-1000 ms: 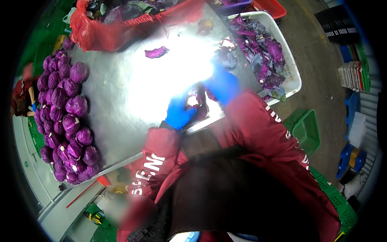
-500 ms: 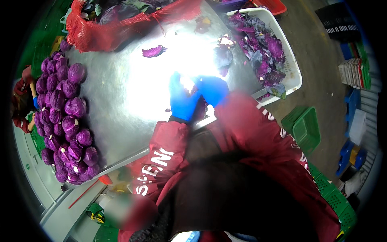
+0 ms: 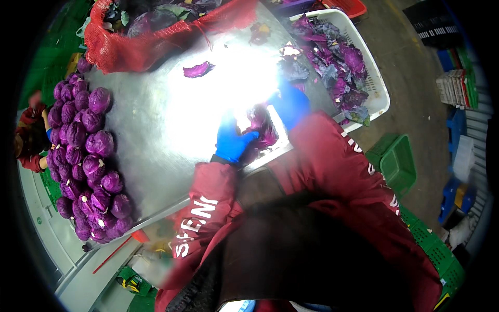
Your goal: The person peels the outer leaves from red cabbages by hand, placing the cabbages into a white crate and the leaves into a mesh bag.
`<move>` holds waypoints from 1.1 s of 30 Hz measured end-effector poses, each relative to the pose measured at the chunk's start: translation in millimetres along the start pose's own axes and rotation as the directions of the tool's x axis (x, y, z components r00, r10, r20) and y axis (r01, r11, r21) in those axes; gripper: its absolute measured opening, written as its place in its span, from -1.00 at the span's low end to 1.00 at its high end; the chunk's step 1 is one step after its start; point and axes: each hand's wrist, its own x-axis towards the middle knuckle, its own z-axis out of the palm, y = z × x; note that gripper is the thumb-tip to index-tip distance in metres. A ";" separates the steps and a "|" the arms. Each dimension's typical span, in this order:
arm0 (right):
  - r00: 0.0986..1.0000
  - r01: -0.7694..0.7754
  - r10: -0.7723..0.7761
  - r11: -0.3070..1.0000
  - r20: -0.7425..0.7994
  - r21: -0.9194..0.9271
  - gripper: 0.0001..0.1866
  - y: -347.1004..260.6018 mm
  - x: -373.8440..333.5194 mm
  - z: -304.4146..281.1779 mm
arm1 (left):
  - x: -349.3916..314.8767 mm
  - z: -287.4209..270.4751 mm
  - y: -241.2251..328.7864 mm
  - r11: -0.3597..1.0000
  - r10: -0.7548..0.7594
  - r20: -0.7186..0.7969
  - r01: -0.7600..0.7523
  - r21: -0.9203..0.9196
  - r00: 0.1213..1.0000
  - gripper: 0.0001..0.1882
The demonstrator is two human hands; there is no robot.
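A red cabbage (image 3: 264, 126) lies near the front edge of the metal table (image 3: 150, 130), its upper part lost in strong glare. My left hand (image 3: 232, 140), in a blue glove, grips its left side, the thumb laid toward the cabbage. To the right of the cabbage is my right hand (image 3: 292, 105), also blue-gloved and apart from it. Glare and blur cover that hand's fingers, so what they hold, if anything, is hidden. One loose purple leaf (image 3: 198, 69) rests farther back on the metal.
Trimmed red cabbages (image 3: 93, 144) are piled along the left side. A red mesh sack (image 3: 150, 48) with more cabbage is at the back. The white crate (image 3: 382, 99) on the right holds loose leaves. A green crate (image 3: 397, 161) stands at lower right; a co-worker's sleeve (image 3: 34, 162) shows far left.
My right hand has moved right, away from my left hand, uncovering more of the cabbage. My left hand stays beside the cabbage. The whole view has shifted slightly.
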 end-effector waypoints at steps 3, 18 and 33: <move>0.969 0.038 -0.064 0.993 0.240 0.112 -0.44 -34.9 -15.0 -2.3 | 6.8 -2.6 15.2 0.922 0.237 0.029 -0.234 0.308 0.971 -0.03; 0.982 0.027 -0.008 0.995 0.187 -0.095 -0.51 -3.3 -27.3 3.8 | 14.4 19.5 39.9 0.993 -0.090 -0.006 0.090 0.070 0.996 0.00; 0.974 0.117 -0.040 0.932 0.224 -0.344 -0.72 68.5 24.6 10.2 | 2.5 23.9 30.3 0.973 0.045 -0.056 -0.031 0.228 0.997 0.01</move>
